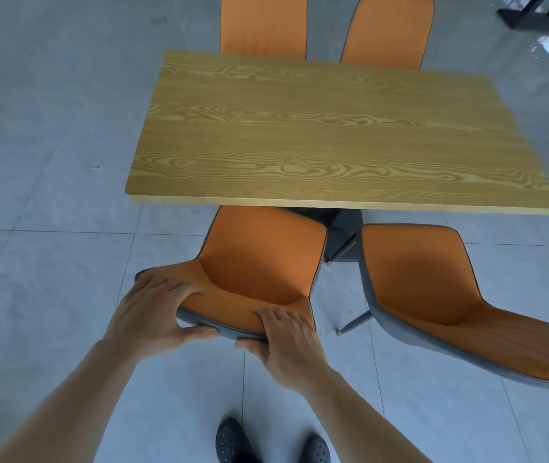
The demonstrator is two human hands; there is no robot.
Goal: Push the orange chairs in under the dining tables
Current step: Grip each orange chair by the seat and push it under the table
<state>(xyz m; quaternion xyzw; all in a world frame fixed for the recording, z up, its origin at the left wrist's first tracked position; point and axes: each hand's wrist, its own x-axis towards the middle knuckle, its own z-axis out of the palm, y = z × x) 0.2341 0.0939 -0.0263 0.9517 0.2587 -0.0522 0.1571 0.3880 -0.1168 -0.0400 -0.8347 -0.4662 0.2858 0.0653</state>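
A wood-grain dining table (333,128) fills the middle of the view. On its near side stands an orange chair (259,259) with a grey shell, its seat front tucked just under the table edge. My left hand (156,309) and my right hand (286,339) both grip the top of its backrest. A second orange chair (433,285) stands to the right, angled and further out from the table. Two more orange chairs, one (263,28) on the left and one (389,35) on the right, show their backrests at the far side.
Pale grey floor tiles (49,162) surround the table on all sides. The table's dark pedestal leg (343,235) stands between the two near chairs. A black frame (530,15) sits at the top right. My dark perforated shoes (233,442) are at the bottom.
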